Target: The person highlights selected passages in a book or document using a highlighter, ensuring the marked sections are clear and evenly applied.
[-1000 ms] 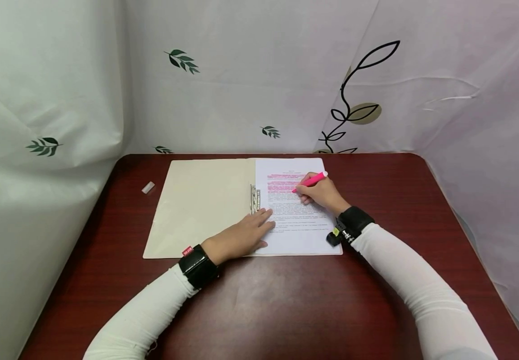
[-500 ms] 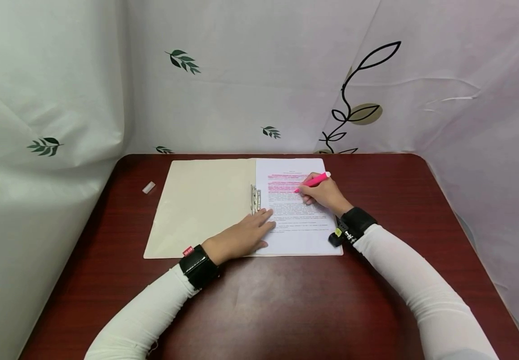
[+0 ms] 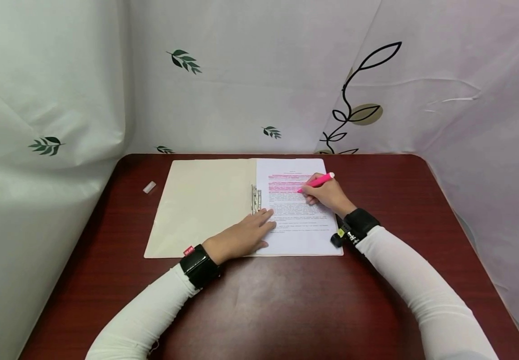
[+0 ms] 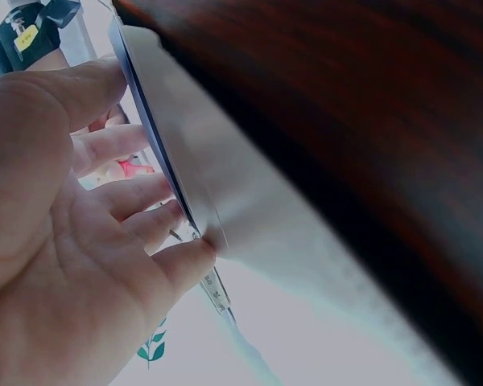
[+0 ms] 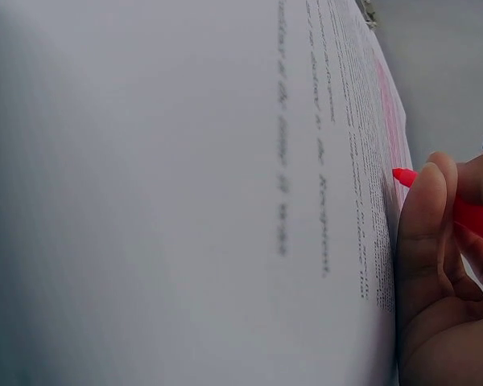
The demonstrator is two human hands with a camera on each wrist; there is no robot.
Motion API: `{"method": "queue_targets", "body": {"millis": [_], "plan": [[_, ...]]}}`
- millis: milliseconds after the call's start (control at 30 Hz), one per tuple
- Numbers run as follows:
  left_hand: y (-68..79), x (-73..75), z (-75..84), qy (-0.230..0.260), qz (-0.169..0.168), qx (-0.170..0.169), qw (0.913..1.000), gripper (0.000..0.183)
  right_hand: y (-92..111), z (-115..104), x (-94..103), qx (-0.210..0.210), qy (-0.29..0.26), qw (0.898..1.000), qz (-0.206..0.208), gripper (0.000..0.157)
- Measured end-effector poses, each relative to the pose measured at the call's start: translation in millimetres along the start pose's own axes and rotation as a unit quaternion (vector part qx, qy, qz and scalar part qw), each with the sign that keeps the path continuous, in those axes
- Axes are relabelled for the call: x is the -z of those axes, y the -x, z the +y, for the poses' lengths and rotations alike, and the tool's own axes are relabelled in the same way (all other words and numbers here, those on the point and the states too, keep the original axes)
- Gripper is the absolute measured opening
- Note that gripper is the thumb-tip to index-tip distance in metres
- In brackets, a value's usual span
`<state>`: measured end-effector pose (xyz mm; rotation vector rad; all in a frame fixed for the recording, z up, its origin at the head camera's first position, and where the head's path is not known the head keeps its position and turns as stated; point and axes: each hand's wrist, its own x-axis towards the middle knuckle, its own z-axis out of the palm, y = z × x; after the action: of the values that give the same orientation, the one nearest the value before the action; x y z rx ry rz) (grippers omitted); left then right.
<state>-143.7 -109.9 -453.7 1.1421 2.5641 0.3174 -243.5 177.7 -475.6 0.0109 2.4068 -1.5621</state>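
My right hand (image 3: 329, 194) pinches a pink highlighter (image 3: 320, 180), its tip on the printed sheet (image 3: 295, 242) at the end of a pink-marked line. Pink strokes cover the upper lines of text; the lower lines are plain black on white. In the right wrist view the thumb and fingers close round the highlighter (image 5: 475, 219). My left hand (image 3: 243, 235) lies with fingers spread over the sheet's lower left edge. The sheet sits on the right side of an open cream folder (image 3: 201, 210), beside its metal clip (image 3: 255, 197), whose lower end is near the left fingers.
A small white piece (image 3: 149, 187), possibly a cap or eraser, lies on the dark red-brown table (image 3: 277, 305) left of the folder. A pale curtain (image 3: 232, 75) with leaf prints hangs behind the table's far edge.
My right hand has slid slightly to the right with the highlighter, its tip moving along the text line. The left hand stays in place on the sheet.
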Motion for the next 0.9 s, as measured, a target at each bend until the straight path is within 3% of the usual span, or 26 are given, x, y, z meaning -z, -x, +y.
{"method": "queue_targets", "body": {"millis": [900], "plan": [[0.1,-1.2,-0.9,0.007,0.002,-0.002,1.0,0.056,2.1,4.0,8.6,-0.002,-0.004,1.0,-0.005,0.026]]}}
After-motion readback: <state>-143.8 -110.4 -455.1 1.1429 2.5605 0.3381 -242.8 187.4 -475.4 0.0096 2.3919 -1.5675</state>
